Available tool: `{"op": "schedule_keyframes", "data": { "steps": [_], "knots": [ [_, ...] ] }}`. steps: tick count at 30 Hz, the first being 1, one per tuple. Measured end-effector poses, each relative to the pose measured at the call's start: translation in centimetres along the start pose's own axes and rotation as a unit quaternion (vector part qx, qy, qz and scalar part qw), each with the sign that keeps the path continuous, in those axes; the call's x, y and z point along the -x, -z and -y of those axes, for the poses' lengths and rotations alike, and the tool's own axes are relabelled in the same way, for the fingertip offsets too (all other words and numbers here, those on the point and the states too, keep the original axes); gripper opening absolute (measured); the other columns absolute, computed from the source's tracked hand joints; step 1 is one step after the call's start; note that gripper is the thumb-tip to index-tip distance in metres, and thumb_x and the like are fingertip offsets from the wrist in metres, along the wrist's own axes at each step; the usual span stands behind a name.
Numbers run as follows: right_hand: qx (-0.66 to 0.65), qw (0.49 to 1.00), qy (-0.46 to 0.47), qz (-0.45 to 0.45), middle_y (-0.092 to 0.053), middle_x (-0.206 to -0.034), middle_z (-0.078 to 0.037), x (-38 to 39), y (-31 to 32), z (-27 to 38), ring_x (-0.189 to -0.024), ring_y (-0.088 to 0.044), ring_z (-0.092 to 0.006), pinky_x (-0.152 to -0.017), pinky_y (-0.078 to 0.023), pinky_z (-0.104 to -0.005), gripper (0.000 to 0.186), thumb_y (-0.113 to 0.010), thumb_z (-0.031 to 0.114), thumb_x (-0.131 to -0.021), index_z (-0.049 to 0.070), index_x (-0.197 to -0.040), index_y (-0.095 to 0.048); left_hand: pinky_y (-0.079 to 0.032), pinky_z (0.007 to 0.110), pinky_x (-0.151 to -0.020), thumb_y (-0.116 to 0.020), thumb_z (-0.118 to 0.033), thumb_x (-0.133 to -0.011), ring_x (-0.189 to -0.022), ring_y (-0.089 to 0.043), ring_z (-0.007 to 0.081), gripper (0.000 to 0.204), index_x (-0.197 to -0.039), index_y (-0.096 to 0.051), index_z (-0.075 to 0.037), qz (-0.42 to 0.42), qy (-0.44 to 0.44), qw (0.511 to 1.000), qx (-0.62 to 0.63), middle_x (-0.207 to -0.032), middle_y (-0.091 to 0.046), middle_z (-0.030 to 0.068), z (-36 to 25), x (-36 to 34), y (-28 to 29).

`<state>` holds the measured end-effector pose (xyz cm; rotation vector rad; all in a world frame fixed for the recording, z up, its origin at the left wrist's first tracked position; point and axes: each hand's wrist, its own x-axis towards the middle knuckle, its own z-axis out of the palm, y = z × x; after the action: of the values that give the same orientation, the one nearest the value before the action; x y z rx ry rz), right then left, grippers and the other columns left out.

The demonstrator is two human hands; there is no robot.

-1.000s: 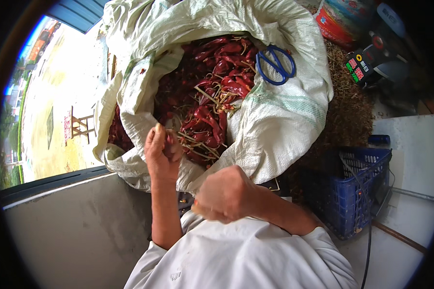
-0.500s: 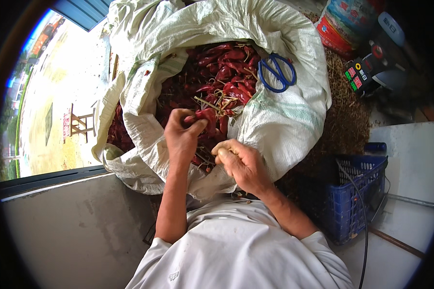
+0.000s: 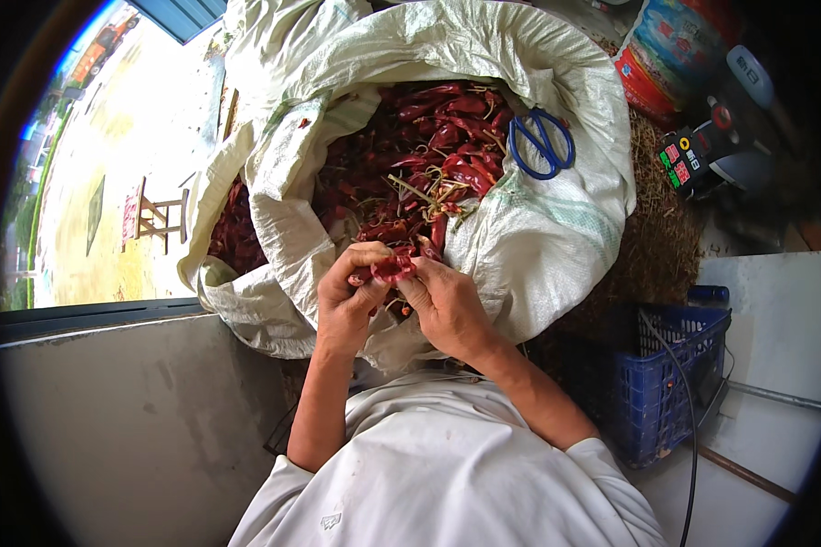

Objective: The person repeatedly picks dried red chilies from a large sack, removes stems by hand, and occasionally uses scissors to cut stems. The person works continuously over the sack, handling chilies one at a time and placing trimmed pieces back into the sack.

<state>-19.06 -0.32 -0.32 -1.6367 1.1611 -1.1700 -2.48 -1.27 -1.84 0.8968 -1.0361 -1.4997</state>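
Just inside the near edge of a white woven sack [image 3: 556, 237], my left hand [image 3: 347, 296] and my right hand [image 3: 447, 305] meet around a dried red chilli [image 3: 392, 269], both gripping it with thumbs and fingers at either side. Its middle is torn or split open. Beyond them lies a heap of red chillies [image 3: 433, 123] with pale stems and stalks. Blue-handled scissors [image 3: 543, 146] rest on the sack's rolled rim, their blades mostly hidden. More chillies [image 3: 231, 228] show in a sack opening at the left.
A blue plastic crate [image 3: 652, 401] with a cable stands lower right. Dry chaff [image 3: 661, 228], a red printed bag [image 3: 670, 64] and a black machine [image 3: 730, 159] are at the right. A grey wall [image 3: 100, 410] runs below the bright opening at left, where a wooden stand [image 3: 160, 219] shows outside.
My left hand went into the chillies and has come back slightly with one. My right hand has moved up beside it, and both now hold the chilli together.
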Motion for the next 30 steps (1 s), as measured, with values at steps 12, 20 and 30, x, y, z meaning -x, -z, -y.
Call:
{"op": "schedule_keyframes", "data": {
  "steps": [12, 20, 30],
  "knots": [
    [0.147, 0.986, 0.033, 0.066, -0.057, -0.072, -0.016, 1.1, 0.1, 0.5, -0.066, -0.061, -0.0385, -0.056, -0.047, -0.0471, 0.024, -0.067, 0.022, -0.092, 0.005, -0.079, -0.057, -0.041, 0.02, -0.054, -0.067, -0.009, -0.094, -0.062, -0.052, 0.0063, 0.013, -0.103, -0.058, -0.005, -0.081, 0.077, 0.989, 0.098, -0.08, -0.062, 0.001, -1.2, 1.4, 0.0],
    [0.565, 0.824, 0.001, 0.036, -0.067, -0.077, -0.01, -2.5, 2.3, -1.8, -0.064, -0.071, -0.0236, -0.053, -0.057, -0.0349, 0.022, -0.059, 0.022, -0.097, 0.007, -0.081, -0.065, -0.054, 0.028, -0.064, -0.064, -0.01, -0.095, -0.078, -0.059, 0.0167, 0.01, -0.09, -0.055, -0.009, -0.079, 0.087, 0.965, 0.235, -0.084, -0.058, 0.0064, -0.6, 1.1, 1.2],
    [0.522, 0.842, -0.023, 0.135, -0.07, -0.071, -0.013, -3.8, 1.6, -1.0, -0.067, -0.072, -0.028, -0.057, -0.055, -0.0396, 0.02, -0.065, 0.023, -0.087, 0.008, -0.076, -0.07, -0.045, 0.027, -0.053, -0.068, -0.001, -0.087, -0.064, -0.056, 0.0147, 0.021, -0.106, -0.06, -0.004, -0.1, 0.16, 0.972, 0.142, -0.081, -0.059, 0.0048, 1.1, 1.8, 0.2]
  ]
}}
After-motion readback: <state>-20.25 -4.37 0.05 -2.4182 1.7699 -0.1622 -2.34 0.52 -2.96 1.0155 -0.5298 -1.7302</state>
